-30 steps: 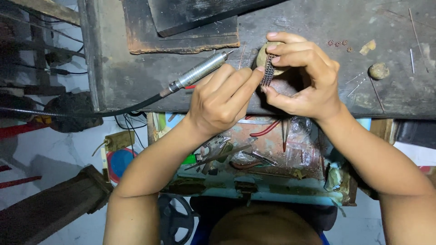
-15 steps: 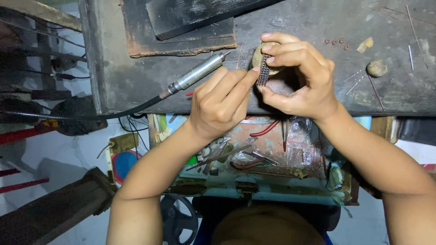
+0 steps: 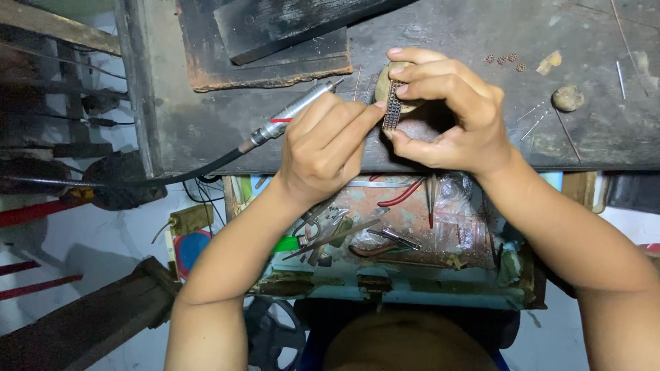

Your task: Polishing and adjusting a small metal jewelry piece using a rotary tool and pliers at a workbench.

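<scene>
My right hand (image 3: 447,113) pinches a small dark beaded strip (image 3: 392,106) upright between thumb and fingers, over a round tan lump (image 3: 405,72) on the dark workbench (image 3: 481,34). My left hand (image 3: 326,148) sits beside it, its fingertips touching the strip's left edge. What the left fingers hold, if anything, is hidden. A silver rotary handpiece (image 3: 292,113) lies on the bench just behind the left hand, its black cable running off to the left.
An open drawer (image 3: 412,288) below the bench edge holds pliers with red handles (image 3: 402,196), cutters and other small tools. Tiny round metal pieces (image 3: 502,60), a tan stone (image 3: 567,97) and thin wires lie at the bench's right. Dark wooden blocks (image 3: 275,41) lie at the back.
Both hands have shifted slightly up and left together with the strip. The grip on the strip looks the same.
</scene>
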